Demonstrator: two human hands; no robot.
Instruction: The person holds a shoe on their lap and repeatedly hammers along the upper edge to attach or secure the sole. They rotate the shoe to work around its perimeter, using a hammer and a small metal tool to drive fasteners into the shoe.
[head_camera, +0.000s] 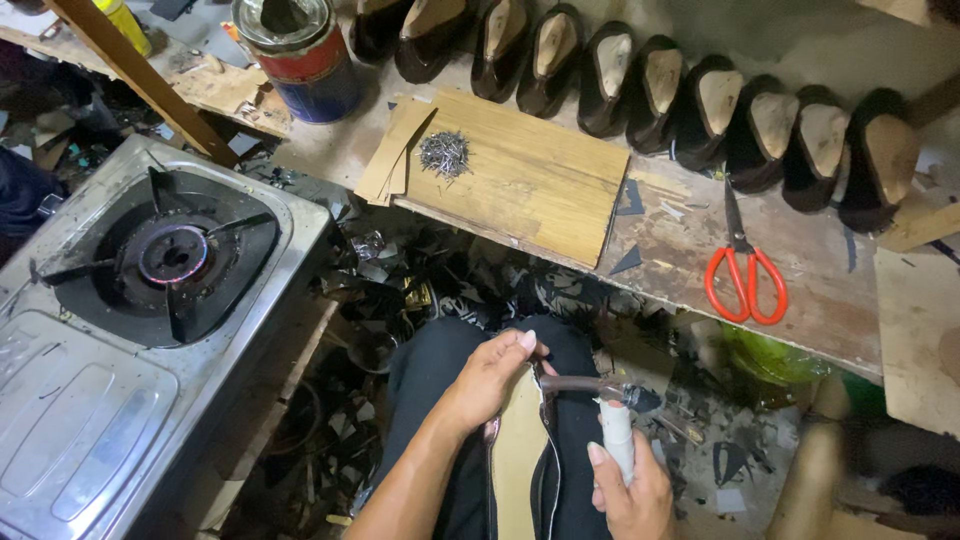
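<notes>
Shoe (520, 460) on its last looks stiff, steady it at the toe: left hand (492, 378) grips there, right hand (628, 490) clenches lasting pincers (600, 392) beside it.

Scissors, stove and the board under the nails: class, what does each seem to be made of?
Scissors: dark metal blades, glossy orange handles, probably plastic. Stove: brushed sheet metal, likely stainless steel by its grey sheen, with black pan supports. Board: wood or bamboo, matt, with straight pale grain. Nails: thin grey metal, faintly glinting.
</notes>
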